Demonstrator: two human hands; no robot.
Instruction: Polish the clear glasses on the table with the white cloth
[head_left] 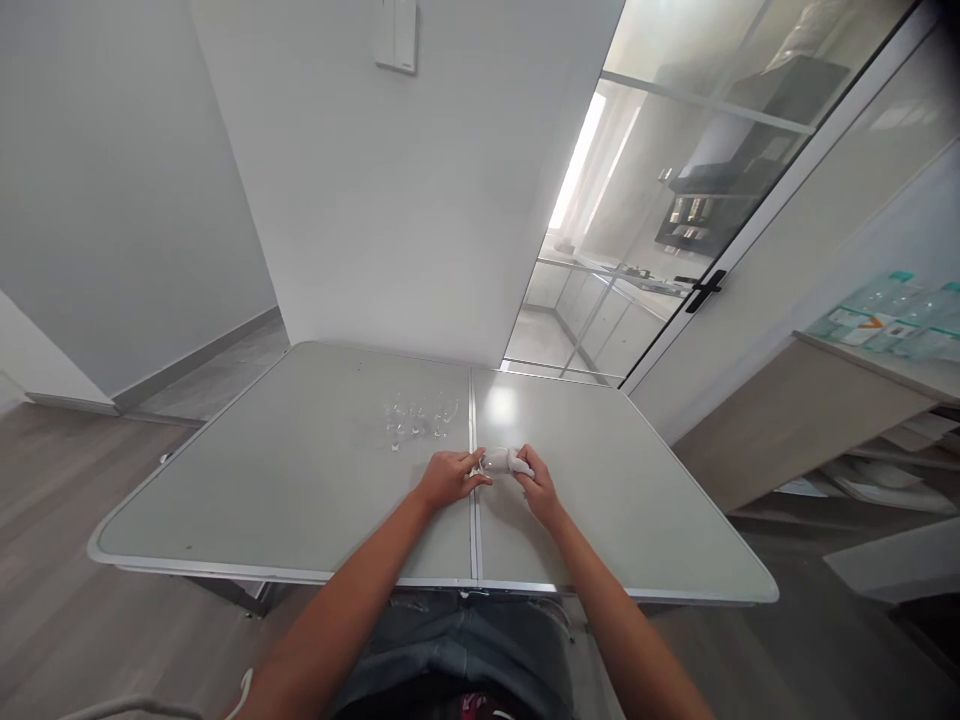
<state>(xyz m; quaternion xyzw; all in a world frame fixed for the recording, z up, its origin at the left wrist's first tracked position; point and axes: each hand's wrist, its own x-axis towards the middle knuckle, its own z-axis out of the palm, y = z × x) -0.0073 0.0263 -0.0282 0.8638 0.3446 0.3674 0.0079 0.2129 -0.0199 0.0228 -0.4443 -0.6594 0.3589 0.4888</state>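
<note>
A clear glass (496,460) lies on its side in the air just over the table's middle seam. Its left end is gripped by my left hand (448,477), thumb and fingers closed about it. My right hand (537,487) is closed on a white cloth or tissue (520,464), pressed against the glass's right end. How far the white piece goes into the glass I cannot tell. Several small clear glass pieces (417,420) stand close together beyond my left hand, their exact shape hard to make out.
The pale folding table (285,470) has a metal rim and a metal seam (473,540) down its middle. A white wall is behind it. At right are a glass door (592,260) with a black handle, and a shelf (862,400) bearing plastic bottles (892,315).
</note>
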